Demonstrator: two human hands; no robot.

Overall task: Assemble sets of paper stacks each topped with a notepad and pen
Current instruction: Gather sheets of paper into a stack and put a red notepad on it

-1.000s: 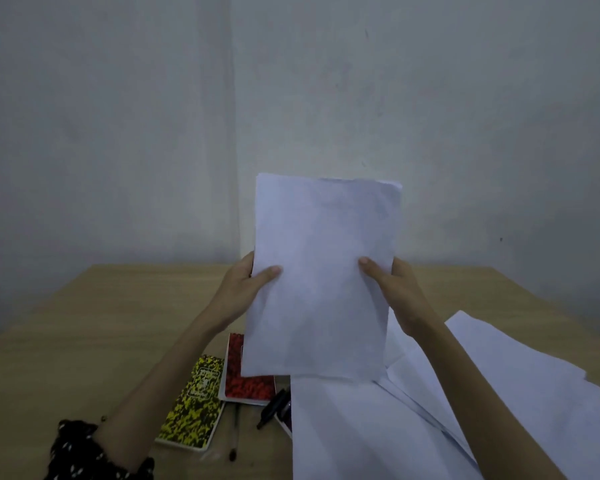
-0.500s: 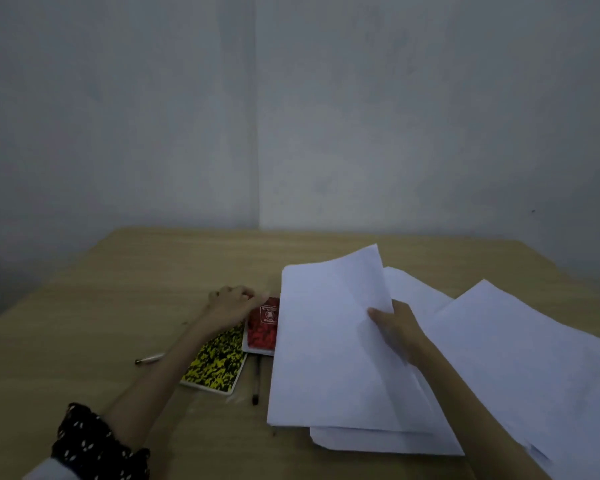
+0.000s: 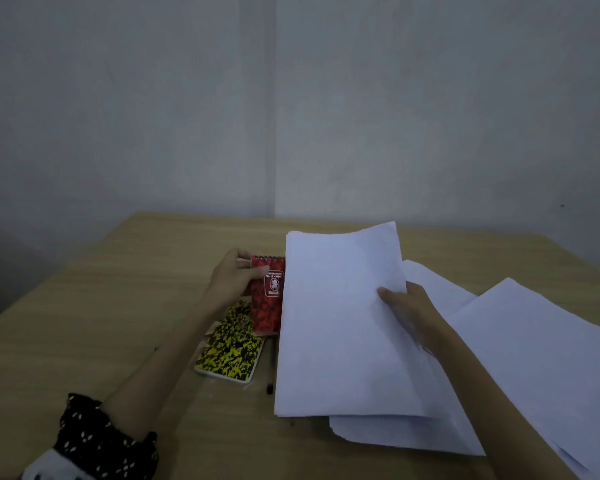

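Our left hand [image 3: 234,282] pinches the red notepad [image 3: 266,299] upright beside the paper stack [image 3: 336,327] on the surface [image 3: 118,306]; our right hand [image 3: 409,313] fingers pinch the stack's edge. Loose sheets could slide askew as we set the notepad on top.

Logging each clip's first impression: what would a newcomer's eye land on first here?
Probably the white paper stack at centre, its right edge held by the right hand. Just left of it, the left hand grips a red spiral notepad, tilted up off the wooden table. A yellow-and-black notepad lies flat just below it.
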